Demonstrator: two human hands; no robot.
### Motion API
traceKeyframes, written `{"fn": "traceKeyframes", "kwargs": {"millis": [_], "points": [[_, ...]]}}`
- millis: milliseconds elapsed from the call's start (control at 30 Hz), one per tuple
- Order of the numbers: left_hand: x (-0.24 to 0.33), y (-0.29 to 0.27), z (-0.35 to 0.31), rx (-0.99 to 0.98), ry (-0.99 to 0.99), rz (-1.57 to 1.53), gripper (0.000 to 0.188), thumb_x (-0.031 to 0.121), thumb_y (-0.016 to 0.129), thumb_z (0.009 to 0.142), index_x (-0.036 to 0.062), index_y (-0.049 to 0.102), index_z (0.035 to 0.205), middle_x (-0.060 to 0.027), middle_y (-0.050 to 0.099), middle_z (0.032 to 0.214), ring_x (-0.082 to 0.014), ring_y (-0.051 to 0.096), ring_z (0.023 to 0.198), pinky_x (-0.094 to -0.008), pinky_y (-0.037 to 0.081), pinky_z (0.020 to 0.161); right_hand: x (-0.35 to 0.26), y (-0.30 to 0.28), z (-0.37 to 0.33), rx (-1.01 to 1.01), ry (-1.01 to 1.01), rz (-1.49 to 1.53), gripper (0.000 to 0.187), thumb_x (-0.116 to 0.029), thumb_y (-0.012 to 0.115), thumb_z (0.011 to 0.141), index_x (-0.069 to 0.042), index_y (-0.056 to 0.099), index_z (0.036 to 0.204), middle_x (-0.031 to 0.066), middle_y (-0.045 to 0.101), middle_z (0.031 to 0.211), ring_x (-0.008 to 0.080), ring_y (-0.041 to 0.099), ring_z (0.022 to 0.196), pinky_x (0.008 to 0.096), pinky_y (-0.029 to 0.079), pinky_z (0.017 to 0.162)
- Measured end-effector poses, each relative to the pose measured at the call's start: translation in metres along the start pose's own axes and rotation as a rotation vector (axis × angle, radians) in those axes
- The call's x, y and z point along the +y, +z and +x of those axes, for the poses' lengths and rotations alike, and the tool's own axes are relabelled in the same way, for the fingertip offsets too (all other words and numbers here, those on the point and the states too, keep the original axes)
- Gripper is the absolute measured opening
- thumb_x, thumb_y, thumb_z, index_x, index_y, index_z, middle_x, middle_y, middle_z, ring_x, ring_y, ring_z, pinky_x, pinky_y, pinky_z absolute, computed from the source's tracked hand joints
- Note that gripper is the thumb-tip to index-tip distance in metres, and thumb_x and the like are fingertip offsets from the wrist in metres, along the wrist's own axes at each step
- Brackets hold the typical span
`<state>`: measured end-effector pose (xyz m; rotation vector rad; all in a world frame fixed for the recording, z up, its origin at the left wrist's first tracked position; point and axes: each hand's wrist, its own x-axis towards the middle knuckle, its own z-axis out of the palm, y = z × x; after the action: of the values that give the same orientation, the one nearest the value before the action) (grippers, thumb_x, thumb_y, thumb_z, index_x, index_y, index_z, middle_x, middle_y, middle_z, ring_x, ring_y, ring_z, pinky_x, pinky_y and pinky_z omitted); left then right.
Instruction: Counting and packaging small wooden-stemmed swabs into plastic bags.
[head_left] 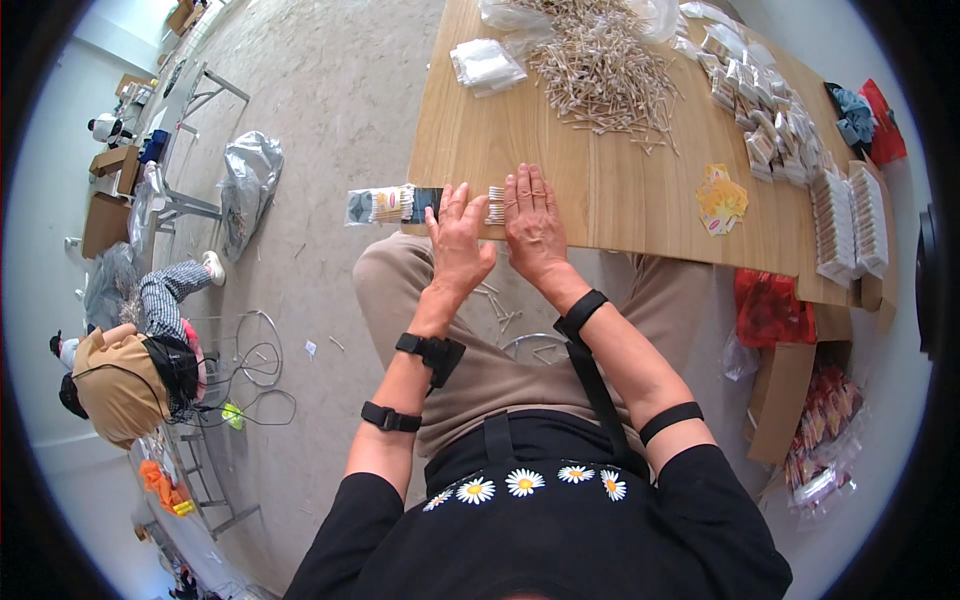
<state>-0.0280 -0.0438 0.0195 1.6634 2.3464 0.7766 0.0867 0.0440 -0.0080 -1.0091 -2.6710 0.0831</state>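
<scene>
L hand [461, 238] & R hand [536, 228], both flat w/ fingers straight, no visible grip, flank a small row of white-tipped cotton swabs [496, 205] on the pale wood-grain table's [625, 200] near edge: prob. squaring step, next needs gentle, even inward pressure.

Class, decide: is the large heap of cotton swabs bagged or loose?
Loose: the cotton swabs lie heaped on the wooden table, pointing every way. Whether any sit inside the clear plastic at the far edge, I cannot tell.
</scene>
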Motion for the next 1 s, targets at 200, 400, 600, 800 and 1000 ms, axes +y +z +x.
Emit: {"fn": "traceKeyframes", "kwargs": {"millis": [200,400,600,800,1000], "points": [[-0.002,0.003,0.006,-0.012,0.017,0.007,0.06,0.004,0.061,0.068,0.005,0.057,0.129,-0.0208,0.04,0.148,-0.0372,0.025,0.146,-0.0607,0.014,0.118,0.001,0.004,0.0,0.035,-0.017,-0.011,0.081,-0.007,0.069,0.072,0.008,0.035,0.144,0.0271,0.031,0.153,0.0398,0.025,0.146,0.0455,0.019,0.121],[-0.002,0.001,0.005,-0.02,0.024,0.009,0.06,0.004,0.062,0.068,0.0045,0.058,0.128,-0.0206,0.041,0.148,-0.0371,0.025,0.146,-0.059,0.015,0.118,0.001,-0.001,0.001,-0.001,-0.005,-0.021,0.079,-0.007,0.069,0.074,0.006,0.036,0.144,0.0258,0.032,0.152,0.0385,0.025,0.146,0.046,0.018,0.122],[-0.002,-0.001,0.01,-0.011,0.036,0.017,0.062,0.004,0.062,0.068,0.0046,0.057,0.13,-0.0207,0.041,0.147,-0.0374,0.026,0.146,-0.0591,0.016,0.118,0.0,-0.002,0.0,0.008,-0.009,-0.002,0.078,-0.006,0.068,0.074,0.006,0.036,0.144,0.0258,0.032,0.152,0.0386,0.025,0.146,0.0462,0.019,0.122],[-0.001,0.002,0.015,-0.047,0.032,0.069,0.066,0.002,0.064,0.068,0.007,0.055,0.133,-0.0199,0.041,0.148,-0.0369,0.026,0.146,-0.0563,0.017,0.119,-0.001,0.0,0.0,-0.002,-0.007,-0.029,0.078,-0.007,0.068,0.074,0.006,0.036,0.144,0.0256,0.032,0.153,0.0385,0.024,0.147,0.0456,0.018,0.122],[0.0,0.001,0.007,-0.051,0.064,0.058,0.068,0.005,0.065,0.068,0.0046,0.052,0.135,-0.021,0.04,0.148,-0.037,0.027,0.146,-0.057,0.017,0.119,0.0,-0.001,0.0,0.003,-0.004,-0.036,0.079,-0.007,0.068,0.073,0.006,0.036,0.144,0.0254,0.032,0.153,0.0382,0.024,0.147,0.045,0.018,0.122]]}}
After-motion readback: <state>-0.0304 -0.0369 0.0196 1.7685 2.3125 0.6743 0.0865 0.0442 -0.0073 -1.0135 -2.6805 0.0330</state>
